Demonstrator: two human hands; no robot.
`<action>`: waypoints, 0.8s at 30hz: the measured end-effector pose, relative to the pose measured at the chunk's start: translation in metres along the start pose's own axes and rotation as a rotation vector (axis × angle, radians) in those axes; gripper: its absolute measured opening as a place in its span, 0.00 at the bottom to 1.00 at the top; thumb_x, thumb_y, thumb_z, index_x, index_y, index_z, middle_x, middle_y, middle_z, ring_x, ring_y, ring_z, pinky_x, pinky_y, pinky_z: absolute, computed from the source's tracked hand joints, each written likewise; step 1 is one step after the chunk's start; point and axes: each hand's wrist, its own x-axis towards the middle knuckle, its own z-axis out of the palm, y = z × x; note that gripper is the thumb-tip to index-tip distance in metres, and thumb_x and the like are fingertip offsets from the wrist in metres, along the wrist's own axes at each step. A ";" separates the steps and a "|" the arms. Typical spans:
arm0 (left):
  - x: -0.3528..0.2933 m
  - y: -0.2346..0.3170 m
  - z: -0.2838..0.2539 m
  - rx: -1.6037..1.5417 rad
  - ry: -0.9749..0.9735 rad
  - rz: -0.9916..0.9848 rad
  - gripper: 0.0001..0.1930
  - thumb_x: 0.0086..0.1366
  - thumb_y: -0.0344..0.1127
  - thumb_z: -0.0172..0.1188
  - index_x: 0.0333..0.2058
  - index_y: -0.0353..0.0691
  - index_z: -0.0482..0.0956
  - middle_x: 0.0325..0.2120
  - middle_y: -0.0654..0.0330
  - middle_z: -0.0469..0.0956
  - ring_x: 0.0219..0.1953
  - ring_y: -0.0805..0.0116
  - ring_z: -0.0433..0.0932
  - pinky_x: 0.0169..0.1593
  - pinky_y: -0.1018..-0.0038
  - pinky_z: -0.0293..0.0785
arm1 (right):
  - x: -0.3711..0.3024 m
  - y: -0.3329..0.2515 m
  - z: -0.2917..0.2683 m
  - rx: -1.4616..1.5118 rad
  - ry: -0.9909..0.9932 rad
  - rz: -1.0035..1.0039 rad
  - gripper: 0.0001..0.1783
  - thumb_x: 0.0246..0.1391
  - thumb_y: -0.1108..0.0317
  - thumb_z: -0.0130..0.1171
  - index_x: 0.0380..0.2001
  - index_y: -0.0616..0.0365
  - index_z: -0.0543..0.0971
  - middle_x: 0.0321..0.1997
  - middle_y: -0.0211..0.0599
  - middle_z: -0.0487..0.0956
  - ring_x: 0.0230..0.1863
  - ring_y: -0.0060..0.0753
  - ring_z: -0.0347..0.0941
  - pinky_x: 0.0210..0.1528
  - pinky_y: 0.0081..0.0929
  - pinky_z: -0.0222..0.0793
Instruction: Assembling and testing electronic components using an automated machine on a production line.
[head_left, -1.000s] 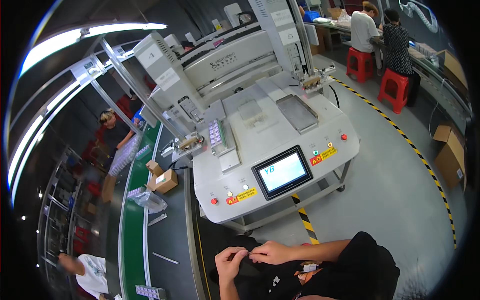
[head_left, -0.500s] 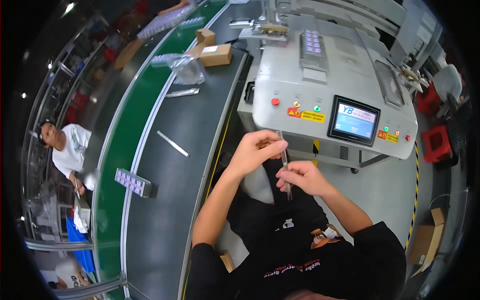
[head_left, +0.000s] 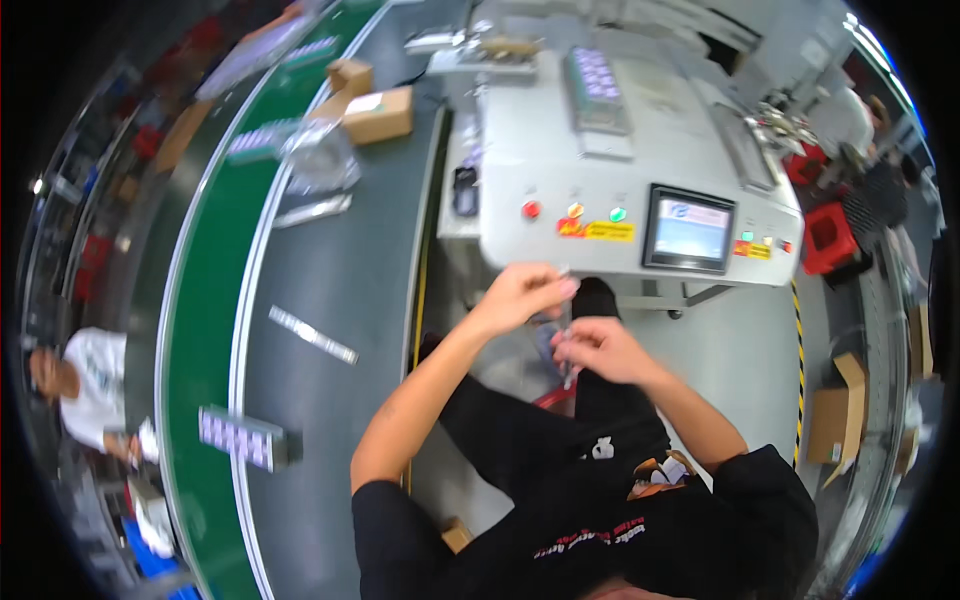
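Note:
In front of my lap, my left hand (head_left: 525,297) pinches the upper end of a thin, narrow metal strip (head_left: 568,316). Lower down the same strip, the fingers of my right hand (head_left: 605,350) are closed on it. The strip hangs nearly upright between both hands, blurred by motion. To my left, a similar flat silver strip (head_left: 313,335) lies on the dark bench (head_left: 330,420). Near that, a grey block of cells with purple-white faces (head_left: 240,437) sits by the bench's far-left rail.
Ahead stands a white machine (head_left: 540,140) with buttons, a touch screen (head_left: 688,230) and a cell block (head_left: 597,85) on top. Cardboard boxes (head_left: 380,115) and a clear plastic bag (head_left: 320,160) rest on the bench. Beyond a green conveyor (head_left: 195,330), a person (head_left: 92,385) works. Right: red stool (head_left: 830,240).
The whole view has shifted, with the machine now further left and the bench things lower left. Both hands keep their hold on the strip. My legs have moved apart.

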 end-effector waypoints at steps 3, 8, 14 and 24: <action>-0.011 -0.004 -0.014 0.031 -0.085 0.010 0.17 0.67 0.43 0.51 0.29 0.34 0.78 0.23 0.64 0.76 0.27 0.78 0.71 0.33 0.79 0.68 | -0.002 0.012 -0.002 0.115 -0.036 0.000 0.11 0.58 0.67 0.54 0.40 0.63 0.75 0.31 0.31 0.79 0.31 0.16 0.74 0.31 0.17 0.71; -0.021 -0.015 -0.042 0.106 0.176 -0.089 0.17 0.65 0.42 0.54 0.36 0.30 0.79 0.28 0.58 0.80 0.31 0.72 0.78 0.38 0.77 0.73 | -0.026 -0.037 -0.055 0.285 0.198 -0.107 0.12 0.57 0.72 0.54 0.44 0.66 0.73 0.34 0.40 0.80 0.33 0.25 0.78 0.34 0.21 0.75; -0.033 -0.001 -0.096 0.571 0.658 0.251 0.07 0.61 0.30 0.57 0.33 0.30 0.78 0.28 0.58 0.79 0.30 0.72 0.75 0.36 0.77 0.72 | -0.074 -0.120 -0.201 0.210 0.797 -0.549 0.15 0.57 0.67 0.54 0.46 0.61 0.71 0.35 0.39 0.78 0.37 0.34 0.78 0.35 0.28 0.76; -0.028 0.034 -0.070 2.186 0.838 0.348 0.25 0.63 0.57 0.49 0.45 0.41 0.76 0.34 0.57 0.77 0.34 0.57 0.76 0.39 0.65 0.76 | -0.110 -0.329 -0.446 0.147 1.175 -1.222 0.15 0.50 0.72 0.55 0.43 0.61 0.72 0.34 0.40 0.75 0.37 0.34 0.75 0.39 0.29 0.75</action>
